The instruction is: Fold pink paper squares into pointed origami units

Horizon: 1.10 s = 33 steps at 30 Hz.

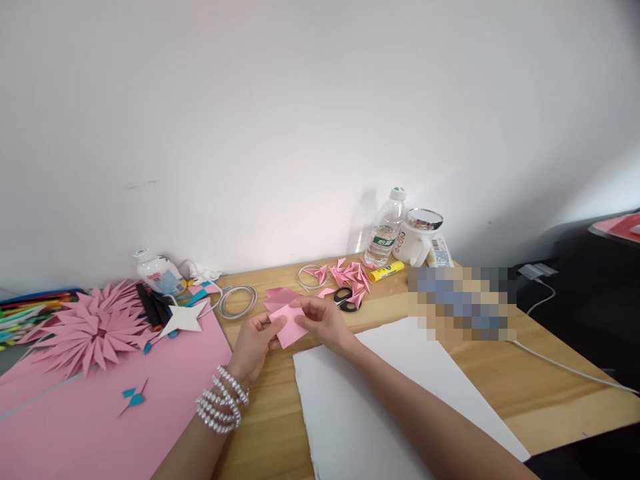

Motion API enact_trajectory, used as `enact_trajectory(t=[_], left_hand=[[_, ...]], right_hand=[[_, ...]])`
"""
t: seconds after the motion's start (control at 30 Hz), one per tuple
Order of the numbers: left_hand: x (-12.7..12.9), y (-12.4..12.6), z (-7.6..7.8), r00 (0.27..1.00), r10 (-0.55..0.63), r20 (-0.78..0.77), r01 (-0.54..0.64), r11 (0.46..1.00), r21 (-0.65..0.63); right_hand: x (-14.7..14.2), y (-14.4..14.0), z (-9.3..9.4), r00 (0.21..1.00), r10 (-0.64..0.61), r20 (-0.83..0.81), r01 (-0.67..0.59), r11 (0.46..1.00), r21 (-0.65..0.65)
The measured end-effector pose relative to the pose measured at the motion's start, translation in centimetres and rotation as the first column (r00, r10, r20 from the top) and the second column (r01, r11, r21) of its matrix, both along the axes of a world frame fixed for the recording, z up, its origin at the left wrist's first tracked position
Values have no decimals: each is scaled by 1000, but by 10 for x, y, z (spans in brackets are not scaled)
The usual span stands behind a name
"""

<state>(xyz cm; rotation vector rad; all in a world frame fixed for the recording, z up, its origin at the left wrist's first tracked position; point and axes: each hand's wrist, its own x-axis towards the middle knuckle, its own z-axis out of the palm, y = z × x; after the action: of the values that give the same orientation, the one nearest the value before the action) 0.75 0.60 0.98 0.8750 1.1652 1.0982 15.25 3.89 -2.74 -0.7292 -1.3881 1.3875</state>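
Between my two hands is a small pink square of paper (289,328), held up over the wooden table. My left hand (256,343), with pearl bracelets at the wrist, pinches its left edge between thumb and fingers. On the opposite side my right hand (320,321) grips the upper right part, the thumb lying on the front. Just behind them lie more pink paper pieces (281,297), partly hidden by my hands. Black-handled scissors (345,299) rest to the right of my right hand, beside a heap of folded pink paper points (353,273).
A large white sheet (345,407) lies under my right forearm. Pink board (175,400) at left carries a spiky pink paper flower (100,327) and a white paper star (186,321). A water bottle (385,230), mug (417,240), yellow glue stick (387,271) and coiled cable (238,302) stand behind.
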Motion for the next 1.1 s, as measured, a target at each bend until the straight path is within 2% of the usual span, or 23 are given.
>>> enact_trajectory(t=[0.27,0.37,0.47,0.53,0.6,0.7,0.8,0.9,1.1], left_hand=[[1,-1,2,1000,-23,9,23,1000,13],[-1,-1,3,998,-64,4,64,998,17],[-3,0,3,995,-104,2,104,994,15],[-4,0,2,996,-91,16,90,995,31],[-4,1,2,998,-46,37,44,998,54],[-4,3,2,997,30,66,-35,996,87],[-4,4,1,994,81,78,-89,990,106],[-5,4,-1,995,68,76,-76,992,104],[-3,3,-3,996,28,80,-36,993,110]], right_hand=[[0,1,-1,1000,-17,13,17,999,32],[1,1,-1,997,-45,63,38,994,104],[2,0,2,975,-135,175,91,966,240],[3,-1,4,941,-242,238,137,913,385],[4,-3,6,895,-349,279,148,821,552],[3,-6,7,833,-421,360,40,694,719],[2,-7,6,787,-417,454,-100,641,761],[2,-7,5,776,-412,478,-139,629,765],[1,-6,3,796,-426,429,-47,664,747]])
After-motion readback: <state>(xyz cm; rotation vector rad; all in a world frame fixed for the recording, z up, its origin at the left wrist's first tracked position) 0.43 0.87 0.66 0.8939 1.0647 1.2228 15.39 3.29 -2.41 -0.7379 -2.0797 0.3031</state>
